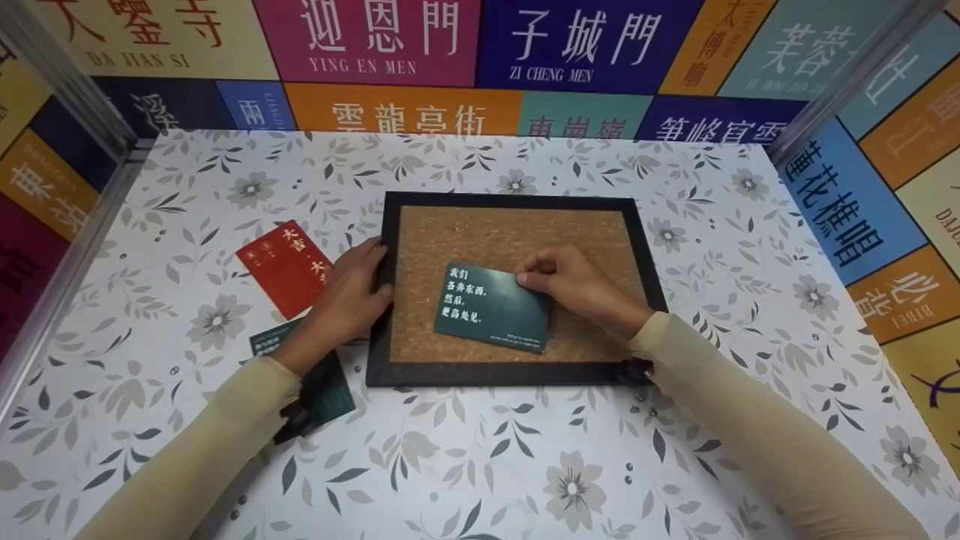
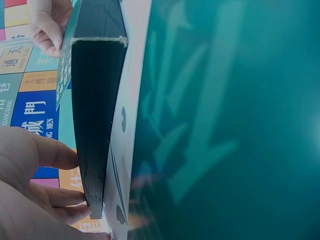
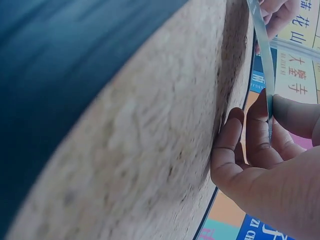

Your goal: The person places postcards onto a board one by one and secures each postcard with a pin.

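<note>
The right grip (image 1: 583,285) pinches the green card (image 1: 499,311), ideally lightly, with the corkboard (image 1: 465,234) beneath it, while the relaxed left grip (image 1: 346,300) should steady the frame (image 1: 487,374) it touches

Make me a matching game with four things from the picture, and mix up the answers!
Things:
1. Red card
2. Right hand
3. Left hand
4. Frame

Answers:
A. Pinches a green card
B. Black, goes around the cork
C. Lies on the flowery tabletop
D. Touches the left side of the thing with the cork

Right pairs: 1-C, 2-A, 3-D, 4-B
</note>
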Motion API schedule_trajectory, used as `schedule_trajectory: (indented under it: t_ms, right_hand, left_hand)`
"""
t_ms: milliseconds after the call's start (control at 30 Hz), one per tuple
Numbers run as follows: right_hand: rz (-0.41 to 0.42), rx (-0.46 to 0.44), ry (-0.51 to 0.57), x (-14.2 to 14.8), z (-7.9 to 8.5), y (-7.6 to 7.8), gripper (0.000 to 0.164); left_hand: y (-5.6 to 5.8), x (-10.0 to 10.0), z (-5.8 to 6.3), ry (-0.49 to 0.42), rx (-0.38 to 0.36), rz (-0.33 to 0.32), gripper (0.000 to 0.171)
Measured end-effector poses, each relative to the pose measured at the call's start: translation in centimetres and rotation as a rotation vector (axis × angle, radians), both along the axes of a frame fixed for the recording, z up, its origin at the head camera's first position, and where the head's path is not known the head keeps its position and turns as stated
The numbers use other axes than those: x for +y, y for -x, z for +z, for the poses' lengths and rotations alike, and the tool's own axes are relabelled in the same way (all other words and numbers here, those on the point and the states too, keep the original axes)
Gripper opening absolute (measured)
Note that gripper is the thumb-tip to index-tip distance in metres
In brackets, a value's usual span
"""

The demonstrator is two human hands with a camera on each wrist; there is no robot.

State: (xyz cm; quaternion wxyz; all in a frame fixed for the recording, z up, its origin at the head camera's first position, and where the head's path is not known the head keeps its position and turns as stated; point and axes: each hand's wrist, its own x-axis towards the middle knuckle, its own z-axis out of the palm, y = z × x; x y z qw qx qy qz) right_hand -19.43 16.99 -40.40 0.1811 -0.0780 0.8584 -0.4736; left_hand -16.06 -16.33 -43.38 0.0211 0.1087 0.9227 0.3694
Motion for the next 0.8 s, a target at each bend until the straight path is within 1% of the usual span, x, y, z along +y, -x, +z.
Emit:
schedule_trajectory:
  t_ms: [133,333,567,667,800]
  right_hand:
    - [0.014,0.0,-0.008,-0.6,0.0,0.0,0.014]
    - [0.013,-0.028,-0.002,-1.3,0.0,-0.2,0.014]
    - [0.039,-0.011,-0.002,-2.1,0.0,-0.3,0.016]
    - [0.049,-0.009,0.011,-2.4,0.0,-0.3,0.015]
    - [0.064,0.003,0.03,-2.6,-0.1,-0.4,0.013]
  left_hand:
    - [0.0,0.0,0.1,-0.002,-0.013,0.001,0.063]
    - [-0.1,0.0,0.2,-0.001,-0.032,0.006,0.064]
    - [0.0,0.1,0.3,0.018,-0.064,0.017,0.066]
    - [-0.1,0.1,0.3,0.016,-0.062,0.016,0.066]
    - [-0.1,0.1,0.3,-0.008,-0.055,0.013,0.066]
